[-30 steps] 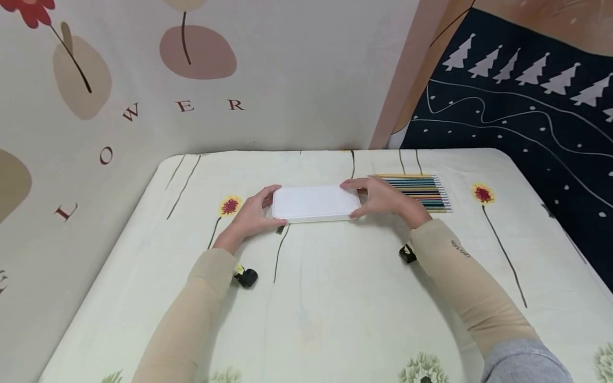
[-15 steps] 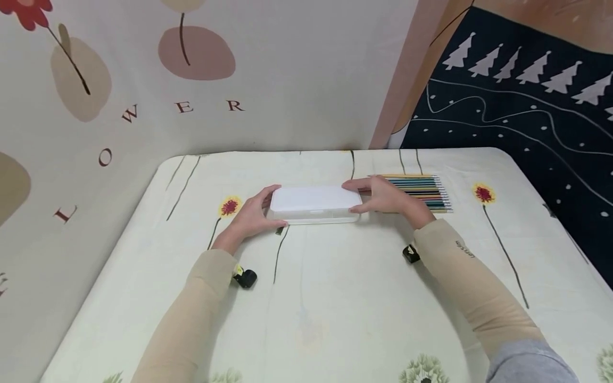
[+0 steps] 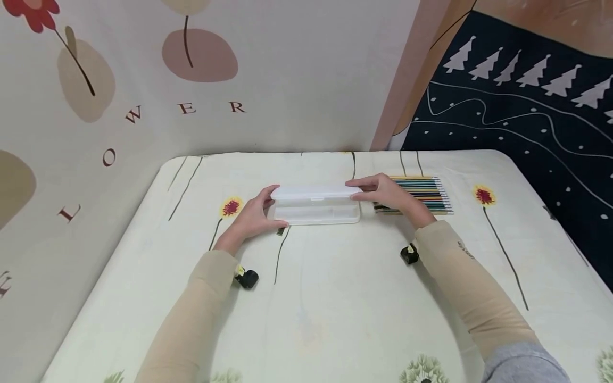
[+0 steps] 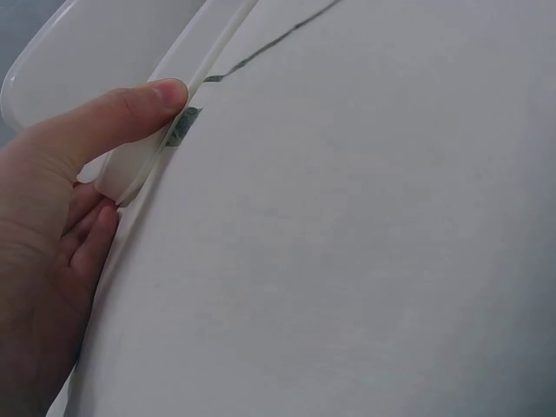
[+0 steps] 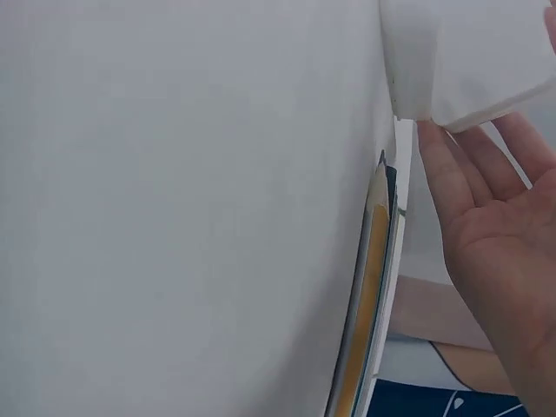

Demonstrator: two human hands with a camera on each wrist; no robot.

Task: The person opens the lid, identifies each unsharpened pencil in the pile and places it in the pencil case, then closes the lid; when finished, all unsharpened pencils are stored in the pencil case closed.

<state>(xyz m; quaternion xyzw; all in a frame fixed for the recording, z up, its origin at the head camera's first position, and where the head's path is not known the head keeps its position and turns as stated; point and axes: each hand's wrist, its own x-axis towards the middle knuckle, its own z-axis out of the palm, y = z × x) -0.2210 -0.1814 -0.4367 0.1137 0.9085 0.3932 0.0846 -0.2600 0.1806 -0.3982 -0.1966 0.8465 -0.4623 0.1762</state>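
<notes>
A white case (image 3: pixel 316 215) lies on the table with its lid (image 3: pixel 311 192) tilted up along the far side; no contents show inside. The left hand (image 3: pixel 250 215) grips the left end of the case, and in the left wrist view its thumb presses on the near rim (image 4: pixel 184 74). At the lid's right end the right hand (image 3: pixel 383 191) holds the lid between thumb and fingers. In the right wrist view the fingers of the right hand (image 5: pixel 495 200) touch the lid's edge (image 5: pixel 499 61). Pencils (image 3: pixel 421 196) lie in a row just right of the case, partly behind the right hand.
The table cover (image 3: pixel 330 298) is pale with printed flowers. Behind it hangs a light cloth (image 3: pixel 297 80) with printed letters, and a dark cloth (image 3: pixel 507 106) with trees hangs at the right. A small black device (image 3: pixel 247 279) is at the left wrist, another (image 3: pixel 409 254) at the right.
The lid, down on the case a second ago, has swung up and away at its near edge, showing the inside. The right hand has risen with it; the left hand has stayed at the left end.
</notes>
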